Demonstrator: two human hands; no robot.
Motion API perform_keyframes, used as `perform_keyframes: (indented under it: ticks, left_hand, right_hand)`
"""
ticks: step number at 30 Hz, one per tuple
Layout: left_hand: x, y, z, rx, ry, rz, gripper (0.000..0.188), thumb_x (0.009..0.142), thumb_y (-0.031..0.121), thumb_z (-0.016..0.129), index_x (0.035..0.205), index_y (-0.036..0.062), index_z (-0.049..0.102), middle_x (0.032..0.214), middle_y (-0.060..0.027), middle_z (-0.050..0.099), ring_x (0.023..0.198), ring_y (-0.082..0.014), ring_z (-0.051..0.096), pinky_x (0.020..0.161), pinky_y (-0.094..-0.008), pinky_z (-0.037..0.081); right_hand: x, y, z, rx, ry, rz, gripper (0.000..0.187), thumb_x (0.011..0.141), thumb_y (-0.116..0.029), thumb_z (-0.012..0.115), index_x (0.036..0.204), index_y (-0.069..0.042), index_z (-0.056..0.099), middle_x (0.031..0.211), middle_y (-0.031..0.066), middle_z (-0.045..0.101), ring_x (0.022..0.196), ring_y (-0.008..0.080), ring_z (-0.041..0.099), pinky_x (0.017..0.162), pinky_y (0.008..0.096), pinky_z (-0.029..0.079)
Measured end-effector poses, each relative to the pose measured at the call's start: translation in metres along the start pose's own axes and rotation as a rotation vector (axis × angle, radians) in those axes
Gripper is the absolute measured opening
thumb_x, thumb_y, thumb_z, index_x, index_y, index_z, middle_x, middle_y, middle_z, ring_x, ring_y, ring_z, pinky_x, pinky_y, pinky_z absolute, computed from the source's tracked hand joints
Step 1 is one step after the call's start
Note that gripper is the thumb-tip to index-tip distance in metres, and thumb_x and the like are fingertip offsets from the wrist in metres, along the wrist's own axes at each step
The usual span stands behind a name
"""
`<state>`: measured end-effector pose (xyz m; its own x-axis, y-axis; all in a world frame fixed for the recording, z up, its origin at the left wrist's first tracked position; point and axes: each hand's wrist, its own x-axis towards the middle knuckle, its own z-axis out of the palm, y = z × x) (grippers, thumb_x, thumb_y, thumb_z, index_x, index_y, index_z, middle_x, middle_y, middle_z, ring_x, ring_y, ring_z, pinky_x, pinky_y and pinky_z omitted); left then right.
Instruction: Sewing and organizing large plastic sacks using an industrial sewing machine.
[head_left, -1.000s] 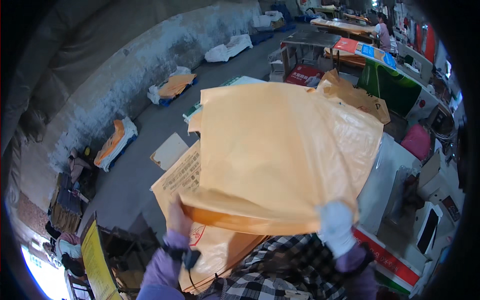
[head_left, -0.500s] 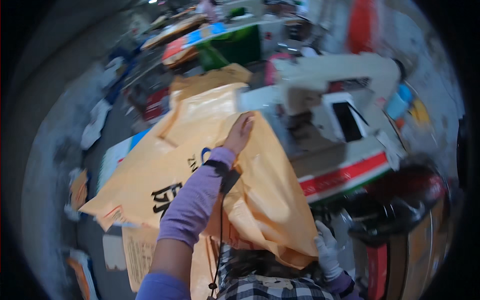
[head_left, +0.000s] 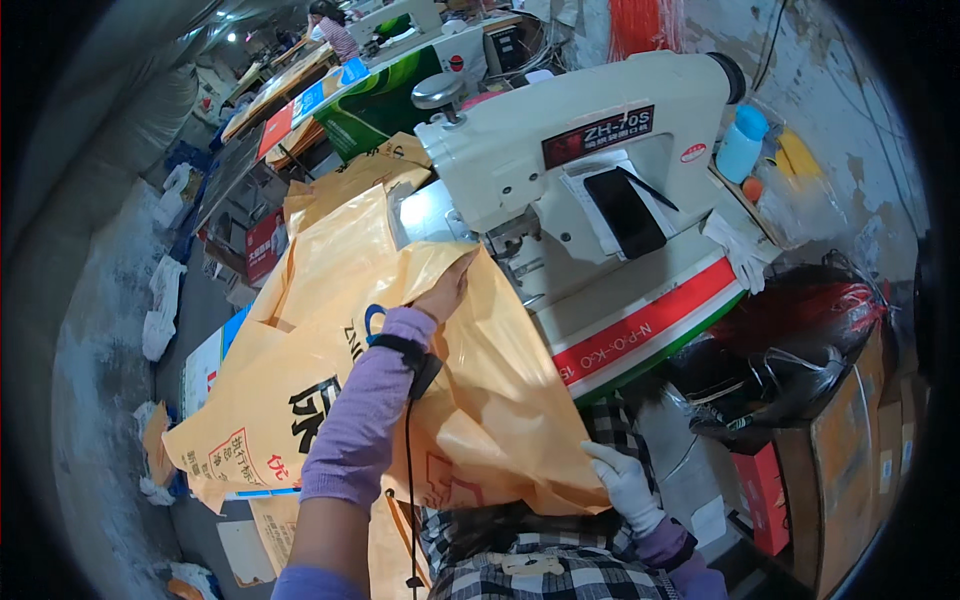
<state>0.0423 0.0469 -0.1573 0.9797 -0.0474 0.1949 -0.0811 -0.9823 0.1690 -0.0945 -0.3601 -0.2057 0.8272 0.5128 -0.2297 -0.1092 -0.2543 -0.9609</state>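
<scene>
Sack (head_left: 505,390) corner beside the sewing machine (head_left: 480,165)

The orange sack spreads in front of the person, from just beside the machine down to the checked apron (head_left: 590,578). Its right edge slants between the two hands. The left hand (head_left: 444,293), nearer the machine, has its fingers clamped on the upper corner; from them the sack reaches downward and left. The gloved right hand (head_left: 627,487) touches the lower right edge; whether its fingers grip cannot be told. Beyond, a black phone (head_left: 625,213) lies on papers (head_left: 594,212).
</scene>
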Motion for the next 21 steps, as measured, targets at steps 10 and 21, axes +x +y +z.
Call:
perform_keyframes:
  ticks: [10,21]
  left_hand:
    - [0.014,-0.001,-0.007,-0.117,-0.228,-0.127,0.056,0.086,0.013,0.059,0.141,0.0110,0.046,0.133,-0.0213,0.053,0.124,-0.0368,0.050,0.107,-0.0403,0.038]
    - [-0.067,0.120,-0.104,-0.228,-1.133,0.487,0.045,0.095,0.047,0.054,0.109,0.0065,0.067,0.092,-0.0179,0.067,0.088,-0.0320,0.065,0.079,-0.0383,0.050]
  right_hand:
    - [0.007,0.001,0.003,0.015,-0.089,0.000,0.032,0.091,-0.011,0.054,0.120,-0.004,0.064,0.111,0.0183,0.068,0.100,0.0258,0.068,0.086,0.0312,0.051]
    - [0.038,-0.024,0.029,-0.144,0.096,-0.261,0.033,0.091,-0.009,0.058,0.124,-0.010,0.063,0.090,0.0215,0.066,0.068,0.0333,0.065,0.060,0.0356,0.049]
